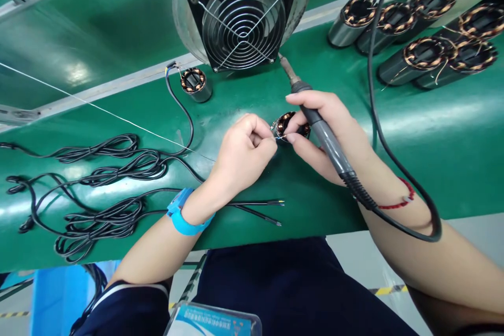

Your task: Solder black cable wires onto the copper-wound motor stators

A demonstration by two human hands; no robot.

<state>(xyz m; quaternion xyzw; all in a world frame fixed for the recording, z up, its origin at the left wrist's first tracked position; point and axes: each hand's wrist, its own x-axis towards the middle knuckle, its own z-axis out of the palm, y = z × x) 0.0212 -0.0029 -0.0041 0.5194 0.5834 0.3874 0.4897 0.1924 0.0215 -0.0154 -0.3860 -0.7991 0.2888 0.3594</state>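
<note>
Your left hand (247, 155) is pinching a thin wire (280, 137). Your right hand (339, 121) is wrapping round a soldering iron (329, 143); whether its thumb and fingertip are also gripping that wire, I cannot tell. The small stator (282, 124) is sitting between your 2 hands on the counter (311, 199), just beyond the left fingertips and partly behind the right fingers.

Expect the stator to be feeling stiff and fairly heavy for its bulk, its smooth shell perhaps slipping a little; you are best taking hold round that outer wall, sparing the coils. The wire is probably bending easily and risking a break under hard pulling. Copper windings are ringing the stator's dark core; your hands are hiding much of its shell.
</note>
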